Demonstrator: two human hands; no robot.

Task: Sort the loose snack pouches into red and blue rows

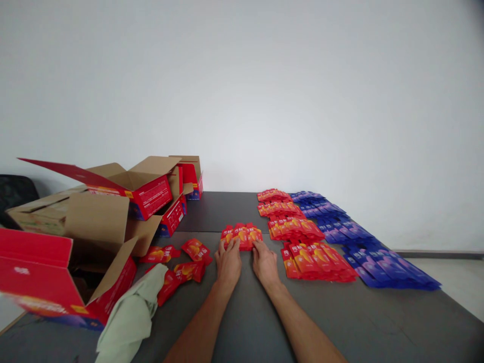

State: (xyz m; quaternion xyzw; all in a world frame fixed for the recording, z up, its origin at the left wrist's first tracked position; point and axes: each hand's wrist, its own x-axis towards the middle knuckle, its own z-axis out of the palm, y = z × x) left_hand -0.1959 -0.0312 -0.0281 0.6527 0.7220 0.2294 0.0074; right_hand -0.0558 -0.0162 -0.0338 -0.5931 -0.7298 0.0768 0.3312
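We had our left hand (228, 263) and right hand (264, 263) side by side on the grey table (378, 322), fingers spread flat on the near edge of a small fan of red packets (242, 235), pressing rather than gripping them. Rows of red packets (302, 237) and blue packets (359, 242) lay to the right. Loose red packets (181, 262), open cardboard boxes (113, 212) and a pale cloth (130, 315) sat left.

A plain white wall (264, 75) rises behind the dark grey table (378, 322), with pale floor (454, 282) at right.
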